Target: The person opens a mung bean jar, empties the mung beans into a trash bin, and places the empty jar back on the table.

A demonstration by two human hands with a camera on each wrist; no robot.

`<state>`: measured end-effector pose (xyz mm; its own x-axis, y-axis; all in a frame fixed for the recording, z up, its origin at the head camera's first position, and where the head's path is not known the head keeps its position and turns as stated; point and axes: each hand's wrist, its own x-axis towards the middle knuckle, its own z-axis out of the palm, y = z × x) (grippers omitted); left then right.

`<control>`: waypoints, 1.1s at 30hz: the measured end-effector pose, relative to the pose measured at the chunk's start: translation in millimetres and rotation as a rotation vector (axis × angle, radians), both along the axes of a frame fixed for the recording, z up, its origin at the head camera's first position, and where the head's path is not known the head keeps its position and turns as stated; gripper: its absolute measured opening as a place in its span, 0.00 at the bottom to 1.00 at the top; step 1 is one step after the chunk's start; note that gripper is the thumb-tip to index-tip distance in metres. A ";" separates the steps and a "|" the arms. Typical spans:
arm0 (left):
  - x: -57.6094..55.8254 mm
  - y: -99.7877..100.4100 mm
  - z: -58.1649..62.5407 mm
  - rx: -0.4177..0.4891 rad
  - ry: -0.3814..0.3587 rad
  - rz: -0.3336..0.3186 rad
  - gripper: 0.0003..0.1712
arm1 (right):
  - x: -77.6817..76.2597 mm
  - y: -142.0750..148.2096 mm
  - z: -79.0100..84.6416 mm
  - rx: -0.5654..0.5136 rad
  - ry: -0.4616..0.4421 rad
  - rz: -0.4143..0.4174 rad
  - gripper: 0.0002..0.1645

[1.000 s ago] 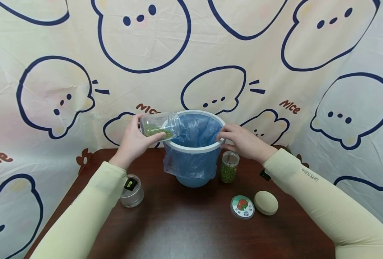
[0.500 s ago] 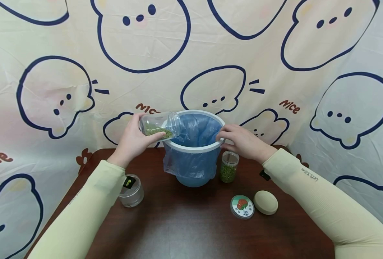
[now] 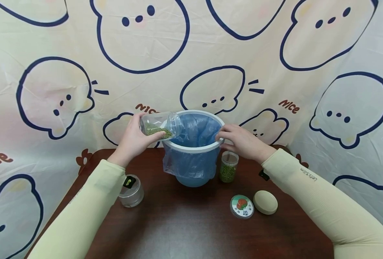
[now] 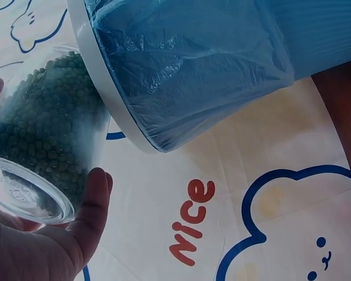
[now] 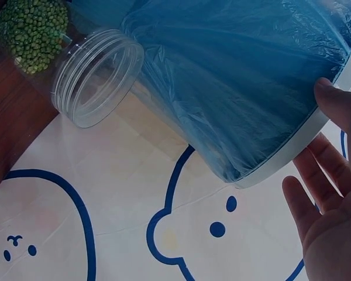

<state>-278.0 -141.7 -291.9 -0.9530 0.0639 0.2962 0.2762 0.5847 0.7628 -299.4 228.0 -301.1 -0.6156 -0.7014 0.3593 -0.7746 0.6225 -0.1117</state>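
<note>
My left hand (image 3: 131, 138) grips a clear jar (image 3: 154, 120) that lies almost on its side, its mouth over the left edge of a blue trash bin (image 3: 194, 182). Small green beans (image 4: 50, 111) lie along the jar's lower side. A blue plastic bag (image 3: 191, 163) lines the bin and folds down outside its white rim (image 3: 194, 149). On the right, my right hand (image 3: 240, 140) holds that rim, thumb against the bag outside and fingers toward the inner side. A second clear jar (image 3: 228, 171), open and partly filled with green beans, stands beside the bin below this hand.
A clear empty-looking container (image 3: 131, 196) stands at the left, partly behind the left sleeve. At the right lie a round lid with a tomato picture (image 3: 241, 207) and a beige round lid (image 3: 265, 202). A printed cloth (image 3: 139, 46) hangs close behind the brown table (image 3: 178, 230).
The beans in the tilted jar have shifted a little toward its mouth. Both hands keep their places; the left forearm has moved very slightly.
</note>
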 end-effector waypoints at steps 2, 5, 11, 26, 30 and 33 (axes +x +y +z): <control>-0.2 0.4 0.3 -0.006 -0.001 0.004 0.54 | 0.1 -0.1 0.0 -0.001 -0.001 0.001 0.15; -0.6 1.2 1.1 -0.010 -0.002 0.009 0.55 | -0.4 0.3 -0.7 0.002 -0.001 -0.002 0.15; 0.2 3.0 1.7 0.007 -0.021 0.008 0.59 | -1.9 0.5 -2.1 0.011 0.000 -0.010 0.15; -0.6 4.2 0.9 0.034 -0.045 0.029 0.61 | -1.2 1.5 -3.3 0.002 0.021 0.002 0.14; -0.3 4.7 2.0 0.034 -0.047 0.023 0.60 | -0.4 1.3 -3.0 -0.001 0.024 0.005 0.14; -0.3 5.4 2.5 0.032 -0.050 0.022 0.60 | -0.4 1.6 -3.1 -0.006 0.018 0.000 0.14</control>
<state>-278.3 -136.3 -289.4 -0.9678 0.0342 0.2494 0.2245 0.5657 0.7935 -299.8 229.6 -304.2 -0.6087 -0.6995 0.3745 -0.7767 0.6217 -0.1014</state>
